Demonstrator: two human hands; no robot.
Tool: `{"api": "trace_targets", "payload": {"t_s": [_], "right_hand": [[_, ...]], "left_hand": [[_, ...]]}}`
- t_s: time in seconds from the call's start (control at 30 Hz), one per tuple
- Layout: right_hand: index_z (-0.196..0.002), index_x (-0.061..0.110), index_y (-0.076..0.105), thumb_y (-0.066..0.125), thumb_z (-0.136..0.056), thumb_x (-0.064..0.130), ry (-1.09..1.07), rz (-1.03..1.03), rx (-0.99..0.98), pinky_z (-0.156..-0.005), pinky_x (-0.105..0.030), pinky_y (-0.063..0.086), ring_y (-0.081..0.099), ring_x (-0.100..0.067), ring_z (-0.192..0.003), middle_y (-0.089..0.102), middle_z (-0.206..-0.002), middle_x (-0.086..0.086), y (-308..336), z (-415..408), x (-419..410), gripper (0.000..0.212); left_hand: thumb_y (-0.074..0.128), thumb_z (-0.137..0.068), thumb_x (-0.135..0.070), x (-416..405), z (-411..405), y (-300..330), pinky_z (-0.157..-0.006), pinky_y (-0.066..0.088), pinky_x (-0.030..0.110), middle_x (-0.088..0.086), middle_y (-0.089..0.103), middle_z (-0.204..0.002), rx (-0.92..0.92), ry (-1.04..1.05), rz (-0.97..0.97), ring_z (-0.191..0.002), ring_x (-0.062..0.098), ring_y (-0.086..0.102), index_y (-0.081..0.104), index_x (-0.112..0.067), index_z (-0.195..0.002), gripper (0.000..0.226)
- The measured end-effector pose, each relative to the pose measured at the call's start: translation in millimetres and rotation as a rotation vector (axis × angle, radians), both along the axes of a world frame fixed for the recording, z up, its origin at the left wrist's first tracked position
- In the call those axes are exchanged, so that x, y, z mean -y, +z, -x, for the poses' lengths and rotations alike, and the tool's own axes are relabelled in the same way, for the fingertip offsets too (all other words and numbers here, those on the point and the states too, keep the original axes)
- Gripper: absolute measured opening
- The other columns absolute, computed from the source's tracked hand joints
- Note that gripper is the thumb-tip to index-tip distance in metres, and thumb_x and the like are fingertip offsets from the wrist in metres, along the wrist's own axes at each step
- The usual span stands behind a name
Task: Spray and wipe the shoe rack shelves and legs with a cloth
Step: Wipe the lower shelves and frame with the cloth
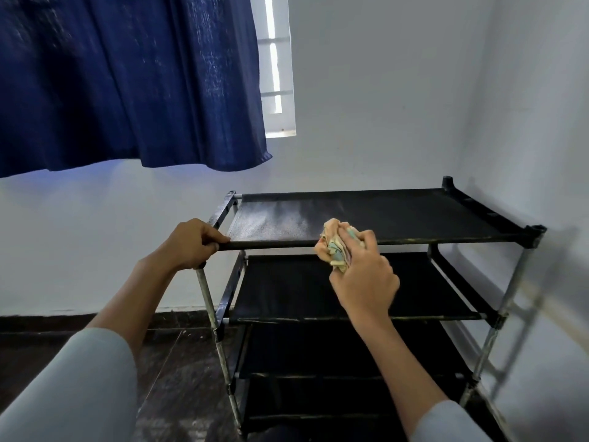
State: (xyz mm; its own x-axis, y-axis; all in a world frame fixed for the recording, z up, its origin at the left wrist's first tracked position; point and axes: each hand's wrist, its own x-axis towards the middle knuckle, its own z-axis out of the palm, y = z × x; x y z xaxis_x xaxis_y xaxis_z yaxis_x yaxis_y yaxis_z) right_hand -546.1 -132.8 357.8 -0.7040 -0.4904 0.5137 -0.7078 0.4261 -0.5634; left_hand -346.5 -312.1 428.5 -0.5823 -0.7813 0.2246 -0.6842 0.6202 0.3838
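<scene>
Curling around a crumpled cloth (334,247), the fingers of the right hand (363,275) clamp the bundle tight, thumb on the near side, with pale peach and light blue folds bulging out past the knuckles. The cloth sits at the front edge of the top shelf (398,215), about midway along its front bar, and appears to touch the fabric there. To the left of the cloth, a dull, grey, speckled patch spreads over the shelf's black surface.

The left hand (191,244) grips the rack's front left corner, fingers wrapped over the end of the front bar and thumb lying along it, right above the metal leg (207,298). Both forearms run back to pale grey sleeves (79,387) at the bottom of the view.

The shoe rack (497,317) stands in the corner of the room, its right side near the side wall (541,122), with black fabric shelves stacked under the top one and worn silver legs joined by black connectors. Behind it, a dark blue curtain (127,81) hangs over most of a window (277,74). The floor (172,362) is dark tile.
</scene>
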Motion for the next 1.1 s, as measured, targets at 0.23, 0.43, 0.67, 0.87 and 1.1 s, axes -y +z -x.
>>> {"api": "trace_targets", "payload": {"t_s": [0.23,0.43,0.67,0.87,1.1], "right_hand": [[-0.128,0.037,0.050,0.072,-0.078,0.030,0.073,0.153,0.286,-0.062,-0.024,0.042,0.057,-0.012,-0.080,0.046,-0.118,0.011,10,-4,1,0.055],[-0.096,0.019,0.065,0.074,-0.074,0.009,0.262,1.065,1.185,-0.058,-0.022,0.051,0.067,-0.010,-0.070,0.065,-0.089,0.001,35,33,-29,0.027],[-0.125,0.035,0.054,0.077,-0.071,0.031,0.079,0.418,0.346,-0.055,-0.004,0.028,0.054,-0.005,-0.081,0.047,-0.104,0.019,6,2,-8,0.059],[-0.135,0.044,0.045,0.073,-0.072,0.031,0.077,0.116,0.001,-0.066,-0.025,0.042,0.056,-0.012,-0.085,0.042,-0.126,0.021,-10,11,6,0.071],[-0.128,0.037,0.057,0.078,-0.068,0.022,-0.215,0.305,0.128,-0.053,-0.011,0.023,0.044,-0.003,-0.068,0.049,-0.110,0.018,-11,39,-5,0.065]], "left_hand": [[0.056,-0.086,-0.003,-11,13,8,-0.069,0.042,0.022,0.008,0.066,-0.097,0.145,0.061,0.005,-0.067,0.013,0.055,0.068,-0.010,-0.113,0.031],[0.059,-0.088,-0.030,-62,78,1,-0.103,0.038,0.036,0.003,0.058,-0.131,-0.017,0.006,0.131,-0.121,0.025,0.051,0.058,-0.020,-0.126,0.040],[0.056,-0.087,-0.023,-91,135,-62,-0.085,0.025,0.023,-0.013,0.064,-0.086,-0.400,-0.065,0.230,-0.093,0.018,0.058,0.065,-0.030,-0.087,0.012],[0.056,-0.085,-0.013,-76,135,-76,-0.078,0.022,0.020,-0.011,0.068,-0.088,-0.487,-0.136,0.340,-0.084,0.013,0.055,0.069,-0.024,-0.090,0.018],[0.068,-0.084,-0.012,-75,137,-77,-0.086,0.020,0.017,-0.012,0.069,-0.095,-0.508,-0.112,0.301,-0.089,0.008,0.052,0.072,-0.024,-0.102,0.022]]}}
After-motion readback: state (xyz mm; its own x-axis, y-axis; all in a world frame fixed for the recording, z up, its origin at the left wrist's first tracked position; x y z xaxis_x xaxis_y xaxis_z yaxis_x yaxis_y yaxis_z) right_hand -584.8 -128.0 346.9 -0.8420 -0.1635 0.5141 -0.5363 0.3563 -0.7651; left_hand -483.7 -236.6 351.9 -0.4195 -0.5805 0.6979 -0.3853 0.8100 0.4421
